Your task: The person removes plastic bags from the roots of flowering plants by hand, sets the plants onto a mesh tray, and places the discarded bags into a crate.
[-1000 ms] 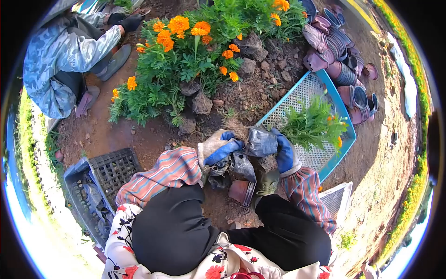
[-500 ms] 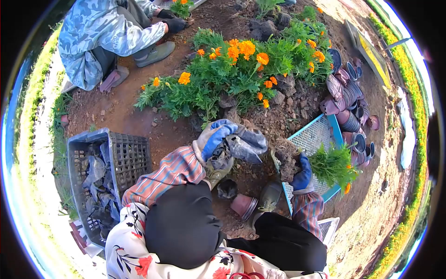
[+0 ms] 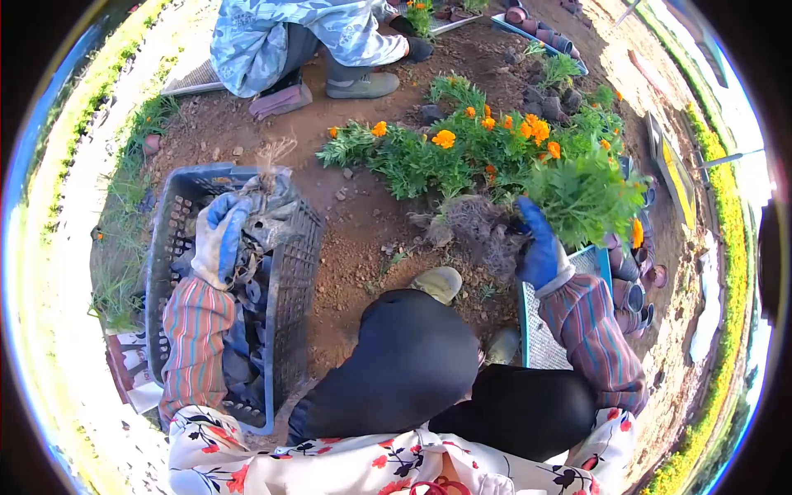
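Note:
My left hand (image 3: 221, 241), in a blue and white work glove, is closed on a crumpled dark plastic planting bag (image 3: 279, 213) with dry roots sticking out of its top. Hand and bag are over the black plastic crate (image 3: 297, 272), which holds more dark plastic bags (image 3: 239, 363). My right hand (image 3: 540, 254), gloved in blue, grips a marigold plant (image 3: 587, 196) at its root end. Its bare root ball (image 3: 487, 231) points left and its leaves point right. Fingers on the far side of the plant are hidden.
Marigolds with orange flowers (image 3: 445, 140) lie in a heap ahead. A teal-edged mesh tray (image 3: 544, 338) and stacked plastic pots (image 3: 631, 297) are on the right. A co-worker in a camouflage jacket (image 3: 272, 41) crouches at the upper left.
My left hand has carried the dark bag leftward from between my knees to over the crate. My right hand has lifted the marigold up from the tray. The view has shifted.

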The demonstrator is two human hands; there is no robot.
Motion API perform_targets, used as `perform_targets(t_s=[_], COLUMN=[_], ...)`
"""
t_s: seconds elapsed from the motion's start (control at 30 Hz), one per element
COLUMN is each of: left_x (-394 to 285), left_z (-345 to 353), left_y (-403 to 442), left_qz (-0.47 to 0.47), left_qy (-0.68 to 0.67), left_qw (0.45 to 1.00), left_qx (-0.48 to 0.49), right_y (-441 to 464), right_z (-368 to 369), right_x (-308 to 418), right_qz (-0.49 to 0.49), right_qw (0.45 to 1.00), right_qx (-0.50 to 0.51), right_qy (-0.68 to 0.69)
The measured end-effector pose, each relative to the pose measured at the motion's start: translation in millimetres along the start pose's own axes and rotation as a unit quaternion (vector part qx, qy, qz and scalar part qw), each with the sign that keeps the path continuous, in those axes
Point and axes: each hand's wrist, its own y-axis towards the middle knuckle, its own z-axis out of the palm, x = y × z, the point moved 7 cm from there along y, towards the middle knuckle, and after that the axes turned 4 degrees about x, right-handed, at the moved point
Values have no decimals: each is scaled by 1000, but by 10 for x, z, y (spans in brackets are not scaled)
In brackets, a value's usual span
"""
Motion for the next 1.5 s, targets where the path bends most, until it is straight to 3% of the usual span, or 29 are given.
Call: perform_targets(t_s=[0.07,0.13,0.2,0.27,0.33,0.37,0.4,0.47,0.5,0.53,0.6,0.67,0.73,0.8,0.87,0.9,0.97,1.0,1.07,1.1,1.13,1.17,1.27,1.4,1.5], left_x=[8,468,528,828,908,961,939,922,676,713,597,456,303,379,903,1217,1880,2206,2427,2598,2678,2845,3007,2897,2737], left_z=[-356,-873,-1020,-1291,-1384,-1426,-1439,-1410,-1313,-1393,-1373,-1273,-1004,-691,-412,-276,-186,-247,-326,-370,-436,-522,-511,-553,-668], left_y=[-275,-575,-796,-928,-974,-1004,-1005,-978,-1015,-1064,-977,-755,-574,-405,-172,-74,210,367,624,758,834,886,1003,1034,1083], left_qz=[81,-40,-47,-15,-59,-97,-102,-122,39,19,101,15,91,106,107,59,16,6,-127,-165,-123,-106,-90,-109,-109], left_qy=[163,138,128,251,202,152,151,164,314,181,335,325,359,542,572,613,685,722,680,684,672,690,710,694,680], left_qw=[983,987,985,965,973,977,976,977,947,969,930,944,928,832,812,788,728,692,721,708,730,715,695,699,707], left_qx=[-20,-69,-105,-75,-92,-112,-119,-63,-48,-165,-110,-47,-36,-44,-36,-10,4,-1,39,58,34,36,66,132,160], right_y=[324,579,964,1086,1391,1234,1323,1484,1623,1740,1748,1622,1734,1746,1835,1847,1814,1753,1363,1307,1132,881,207,-1175,-2243], right_z=[142,448,215,106,-326,56,20,-15,-82,-129,96,-279,-529,-674,-556,-520,-612,-646,-557,-737,-693,-609,-826,-1053,-1274], right_x=[-197,-397,-567,-869,-1154,-1126,-1241,-1403,-1566,-1708,-1754,-1615,-1716,-1715,-1626,-1572,-1503,-1436,-1178,-1097,-916,-668,1,634,650], right_qz=[57,114,65,91,4,-36,-69,-111,-33,48,131,82,85,85,75,53,56,60,63,84,68,52,-15,-81,-40], right_qw=[998,992,995,994,989,968,966,952,980,991,987,930,934,933,969,980,984,987,982,985,992,989,991,935,856], right_qx=[6,31,-22,-33,-80,-93,-86,-102,-103,-106,-50,-349,-347,-349,-206,-136,-105,-71,-173,-146,-101,-138,-109,-226,-336], right_qy=[31,33,-72,-60,-127,-231,-233,-267,-164,-59,79,-78,-22,31,115,136,134,128,37,38,12,-26,-79,-259,-391])
